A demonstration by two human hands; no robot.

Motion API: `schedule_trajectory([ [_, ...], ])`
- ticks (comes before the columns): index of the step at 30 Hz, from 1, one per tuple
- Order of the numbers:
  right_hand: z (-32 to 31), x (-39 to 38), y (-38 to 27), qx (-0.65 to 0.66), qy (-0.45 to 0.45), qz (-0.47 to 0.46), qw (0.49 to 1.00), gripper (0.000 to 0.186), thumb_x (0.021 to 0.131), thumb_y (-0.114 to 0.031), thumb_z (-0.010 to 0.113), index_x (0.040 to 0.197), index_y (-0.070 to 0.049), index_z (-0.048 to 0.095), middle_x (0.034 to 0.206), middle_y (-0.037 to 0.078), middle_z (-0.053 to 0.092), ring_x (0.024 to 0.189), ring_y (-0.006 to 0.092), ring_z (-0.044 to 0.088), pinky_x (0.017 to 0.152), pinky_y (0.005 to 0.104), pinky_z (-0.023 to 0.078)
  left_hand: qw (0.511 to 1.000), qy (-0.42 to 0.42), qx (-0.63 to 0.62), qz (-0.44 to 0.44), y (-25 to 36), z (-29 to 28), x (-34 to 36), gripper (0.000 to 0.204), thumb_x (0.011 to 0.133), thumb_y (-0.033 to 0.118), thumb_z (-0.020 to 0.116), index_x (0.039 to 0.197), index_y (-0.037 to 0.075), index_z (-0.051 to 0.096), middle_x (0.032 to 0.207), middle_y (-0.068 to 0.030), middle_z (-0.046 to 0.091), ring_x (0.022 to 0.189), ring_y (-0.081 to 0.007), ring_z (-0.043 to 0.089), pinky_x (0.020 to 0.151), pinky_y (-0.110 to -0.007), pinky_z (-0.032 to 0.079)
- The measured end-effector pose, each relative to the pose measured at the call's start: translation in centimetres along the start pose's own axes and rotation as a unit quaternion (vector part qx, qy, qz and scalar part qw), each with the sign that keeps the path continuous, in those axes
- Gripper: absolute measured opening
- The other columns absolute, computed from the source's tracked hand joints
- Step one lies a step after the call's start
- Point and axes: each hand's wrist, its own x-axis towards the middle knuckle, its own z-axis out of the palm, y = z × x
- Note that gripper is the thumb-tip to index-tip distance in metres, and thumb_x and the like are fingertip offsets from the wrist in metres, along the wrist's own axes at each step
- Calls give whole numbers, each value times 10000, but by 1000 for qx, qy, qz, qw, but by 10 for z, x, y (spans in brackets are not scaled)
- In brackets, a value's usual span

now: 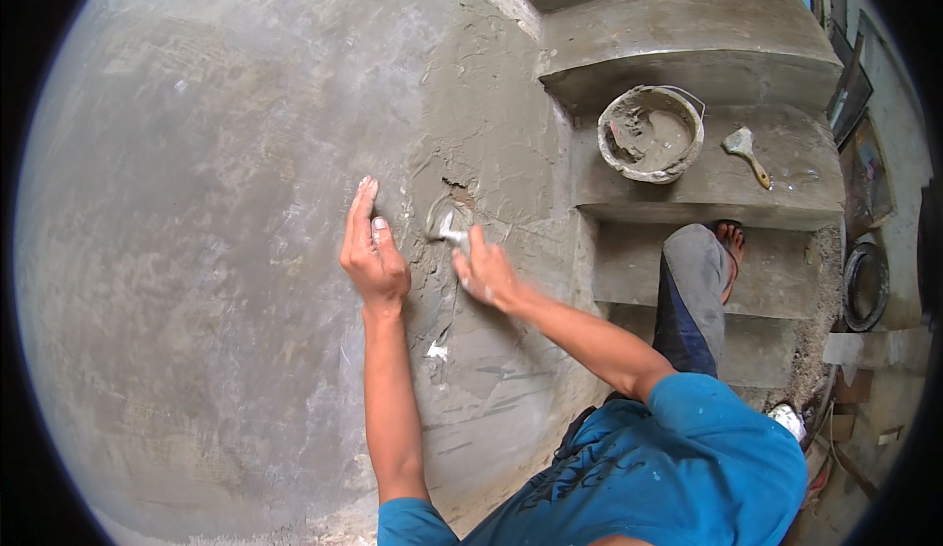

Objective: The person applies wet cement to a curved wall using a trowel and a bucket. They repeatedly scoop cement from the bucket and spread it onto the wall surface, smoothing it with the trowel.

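One outstretched left hand (376, 263) flanks the right hand (485, 271), curled around a tool (451, 231).

Bare concrete steps (688, 21) and fresh plaster (496, 104) show a building site.

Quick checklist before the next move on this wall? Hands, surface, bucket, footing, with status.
1. Right hand has a grip on the small tool: ok, though motion blur hides its exact shape.
2. Left hand free of tools: ok; contact with the wall: cannot tell.
3. Wall coat unbroken near the tool: not ok, a dark gap shows just above it.
4. Bucket upright on a step, with mix inside: ok.
5. Both feet planted: cannot tell, only one foot shows.
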Motion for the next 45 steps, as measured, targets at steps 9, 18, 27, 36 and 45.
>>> schedule_trajectory([
  [9,-12,-58,26,-27,23,-31,999,327,1050,-236,624,1126,8,420,813,338,657,756,568,654,664,611,513,1000,12,2,11,-2,4,3,455,967,54,467,1352,-50,684,1383,-244,694,1324,-404,652,1133,-452,500],
  [18,-40,-140,69,-100,-184,47,977,440,1032,-335,640,1275,-33,433,842,349,663,839,593,651,758,624,520,999,33,-3,-23,2,3,-1,432,979,65,503,1354,-49,685,1379,-234,702,1286,-387,678,1120,-454,515],
  [27,-261,-106,-2,-274,12,-8,962,482,959,-301,735,1286,-7,538,976,276,671,905,434,687,823,491,539,920,93,-287,-249,45,63,-132,337,1045,147,573,1288,-30,726,1215,-192,767,1110,-279,754,952,-394,592],
  [36,-416,26,-64,-708,-11,120,696,416,1013,-438,672,1186,-70,585,950,250,755,924,472,731,764,551,569,842,-101,-314,-427,101,183,-178,316,998,96,686,1285,-32,724,1118,-216,799,981,-268,790,872,-366,614],
  [45,-456,152,-11,-824,-134,68,545,151,912,-191,672,987,-123,785,880,144,798,862,319,798,681,437,601,856,-177,-297,-384,88,329,-72,370,982,208,725,1260,-35,726,1106,-238,783,968,-394,769,910,-455,581],
])
